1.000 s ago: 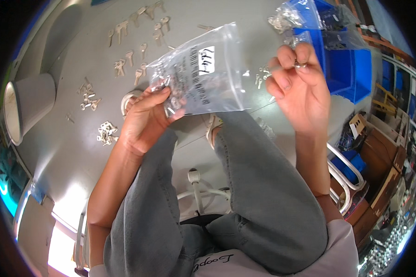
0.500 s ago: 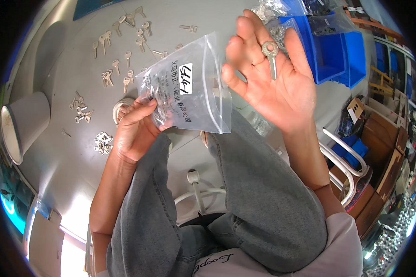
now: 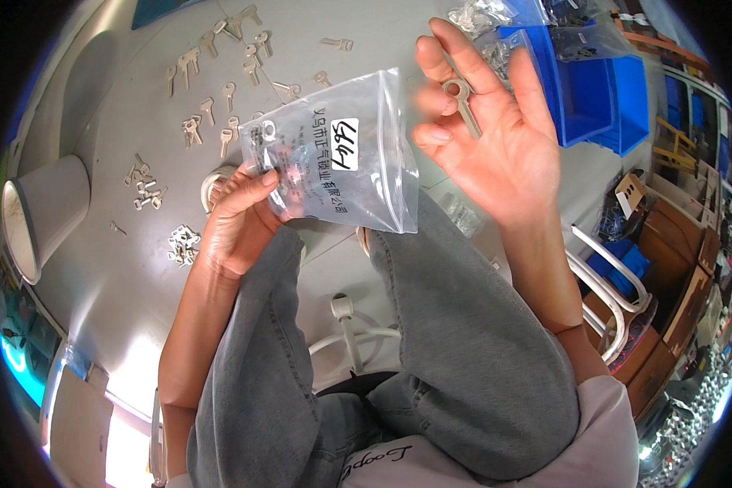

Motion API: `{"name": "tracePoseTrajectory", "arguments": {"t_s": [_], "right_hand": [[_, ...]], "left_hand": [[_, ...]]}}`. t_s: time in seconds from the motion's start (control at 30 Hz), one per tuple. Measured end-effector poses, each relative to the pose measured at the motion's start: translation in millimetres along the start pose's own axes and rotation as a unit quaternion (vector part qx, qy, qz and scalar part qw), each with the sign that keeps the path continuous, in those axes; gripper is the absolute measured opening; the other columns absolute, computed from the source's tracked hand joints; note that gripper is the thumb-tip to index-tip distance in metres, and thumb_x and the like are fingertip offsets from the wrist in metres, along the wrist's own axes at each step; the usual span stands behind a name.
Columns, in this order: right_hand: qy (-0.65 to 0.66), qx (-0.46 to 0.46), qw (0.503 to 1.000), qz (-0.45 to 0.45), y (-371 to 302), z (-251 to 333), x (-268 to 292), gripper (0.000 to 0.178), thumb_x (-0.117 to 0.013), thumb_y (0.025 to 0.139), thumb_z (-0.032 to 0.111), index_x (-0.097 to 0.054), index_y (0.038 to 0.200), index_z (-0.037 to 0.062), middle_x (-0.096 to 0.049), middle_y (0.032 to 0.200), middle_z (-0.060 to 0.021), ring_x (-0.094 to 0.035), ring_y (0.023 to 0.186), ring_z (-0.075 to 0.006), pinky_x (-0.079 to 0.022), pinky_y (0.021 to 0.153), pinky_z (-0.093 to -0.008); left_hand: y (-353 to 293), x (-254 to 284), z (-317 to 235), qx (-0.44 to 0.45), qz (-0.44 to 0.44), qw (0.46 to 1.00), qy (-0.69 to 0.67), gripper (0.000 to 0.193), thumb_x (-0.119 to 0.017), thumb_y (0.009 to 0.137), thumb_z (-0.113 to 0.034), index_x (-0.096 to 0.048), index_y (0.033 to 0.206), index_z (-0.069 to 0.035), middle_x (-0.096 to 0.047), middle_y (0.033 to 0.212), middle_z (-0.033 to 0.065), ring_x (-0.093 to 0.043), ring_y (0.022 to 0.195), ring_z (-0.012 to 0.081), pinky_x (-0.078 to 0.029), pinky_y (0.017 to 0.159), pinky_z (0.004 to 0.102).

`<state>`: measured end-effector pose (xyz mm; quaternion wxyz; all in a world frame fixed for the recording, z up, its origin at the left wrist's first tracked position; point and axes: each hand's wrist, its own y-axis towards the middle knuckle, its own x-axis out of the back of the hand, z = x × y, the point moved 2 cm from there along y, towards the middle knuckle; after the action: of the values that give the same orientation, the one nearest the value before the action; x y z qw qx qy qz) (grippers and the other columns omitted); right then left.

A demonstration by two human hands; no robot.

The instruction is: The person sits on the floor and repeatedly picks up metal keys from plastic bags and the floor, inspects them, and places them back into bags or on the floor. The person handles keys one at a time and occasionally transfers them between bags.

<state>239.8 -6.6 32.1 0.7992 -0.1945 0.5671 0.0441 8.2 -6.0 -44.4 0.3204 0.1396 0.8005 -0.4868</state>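
My left hand [image 3: 242,213] pinches a clear zip bag [image 3: 370,183] by its lower left part, thumb on the front. The bag carries printing and a white label, and small metal pieces show dimly inside. To the right, my right hand [image 3: 508,163] is raised palm up, fingers spread and partly bent. Across the base of its fingers lies a silver key [image 3: 467,112] with a round, holed head; it is held there without a closed fist. Beyond the bag, several loose silver keys [image 3: 229,96] lie scattered over the grey table.
A small pile of metal parts [image 3: 184,246] and a roll of tape [image 3: 213,189] are left of my left hand. A white bin-like cylinder [image 3: 45,215] stands farther left. Blue bins [image 3: 586,98] with bagged parts sit at the right, near a white-framed chair [image 3: 618,309].
The key on my right hand has tilted and slid slightly toward the bent fingers, which have curled a little more. The bag has shifted slightly right, still in my left hand.
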Motion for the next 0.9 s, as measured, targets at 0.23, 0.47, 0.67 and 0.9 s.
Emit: {"name": "tracePoseTrajectory", "arguments": {"t_s": [0.23,0.47,0.67,0.9], "right_hand": [[-0.455,-0.081,0.882,-0.097,-3,0,21,0.043,-0.040,0.089,0.038,-0.051,0.106,0.0003,-0.055,0.084,-0.0038,-0.042,0.065,-0.0084,-0.034,0.056,-0.0222],[-0.671,-0.310,0.674,-0.015,-26,-59,31,0.025,-0.061,0.076,0.023,-0.057,0.073,-0.0016,-0.054,0.061,-0.0098,-0.046,0.053,-0.0173,-0.037,0.052,-0.0306],[-0.736,-0.330,0.589,0.046,-27,-96,71,0.017,-0.057,0.076,0.015,-0.053,0.072,-0.0014,-0.055,0.062,-0.0116,-0.055,0.059,-0.0203,-0.042,0.056,-0.0328],[-0.891,-0.291,0.346,0.052,-25,-106,115,0.021,-0.055,0.077,0.023,-0.054,0.077,0.0020,-0.059,0.068,-0.0167,-0.059,0.066,-0.0331,-0.046,0.061,-0.0436]], "left_hand": [[3,12,7,0.029,0.005,0.997,0.067,0.024,-0.062,0.076,-0.009,-0.058,0.099,-0.005,-0.061,0.087,0.0040,-0.057,0.084,0.0126,-0.044,0.075,0.0285],[6,38,53,0.140,0.070,0.941,0.300,0.041,-0.060,0.076,-0.009,-0.045,0.113,0.002,-0.057,0.100,0.0056,-0.055,0.090,0.0146,-0.042,0.082,0.0271],[6,52,86,0.171,0.116,0.785,0.584,0.080,-0.059,0.077,-0.032,-0.017,0.135,0.004,-0.045,0.123,0.0235,-0.047,0.111,0.0293,-0.039,0.088,0.0366],[-1,47,61,0.021,0.095,0.657,0.748,0.030,-0.054,0.081,-0.029,-0.059,0.099,-0.005,-0.061,0.086,0.0166,-0.059,0.083,0.0311,-0.045,0.074,0.0390]]}}
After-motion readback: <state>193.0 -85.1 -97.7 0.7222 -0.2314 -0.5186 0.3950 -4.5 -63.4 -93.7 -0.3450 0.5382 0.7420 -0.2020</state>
